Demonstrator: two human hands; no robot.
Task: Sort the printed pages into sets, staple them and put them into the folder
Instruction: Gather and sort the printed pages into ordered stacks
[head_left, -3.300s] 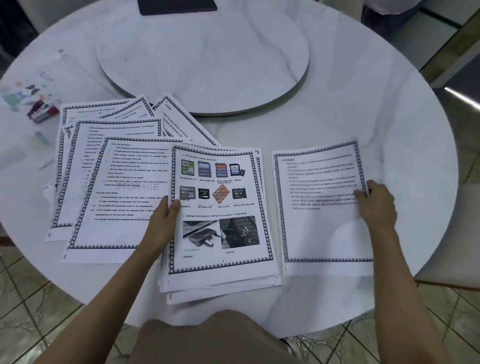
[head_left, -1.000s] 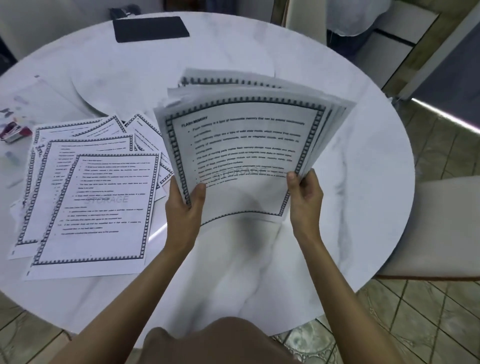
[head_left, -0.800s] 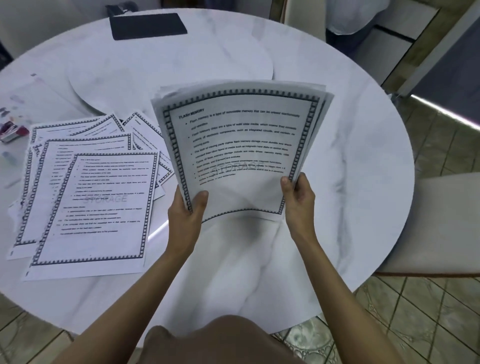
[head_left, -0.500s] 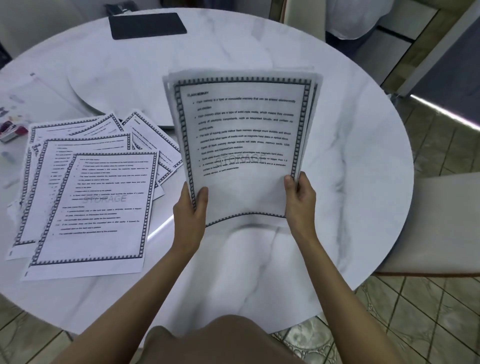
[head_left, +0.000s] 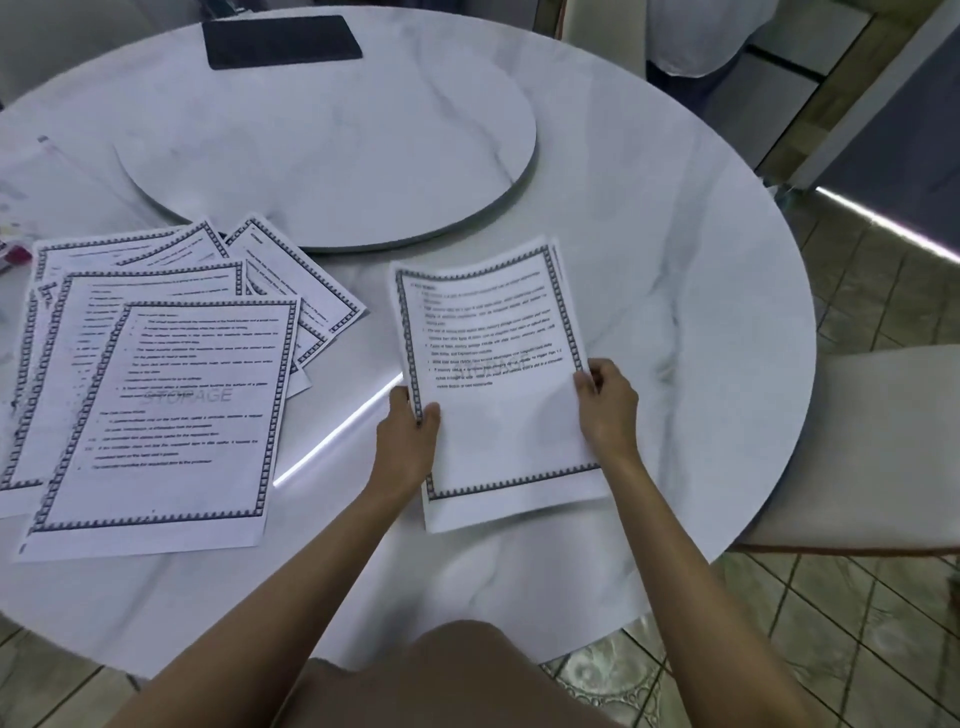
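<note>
Lying fanned at counter (head_left: 675, 270) left: loose pages (head_left: 156, 405), overlapping. Centre: left grip (head_left: 408, 441) pinches left edge of page stack (head_left: 498, 364), thumb on top. Stack printed side up, low over counter, top bowed; contact unclear. Right grip (head_left: 605, 405) curls round stack's right edge.

On the table (head_left: 675, 312), loose pages (head_left: 156, 405) lie at the left and a stack (head_left: 498, 384) to their right. Behind both sits a turntable (head_left: 332, 145), with a pad (head_left: 283, 41) farther back.
</note>
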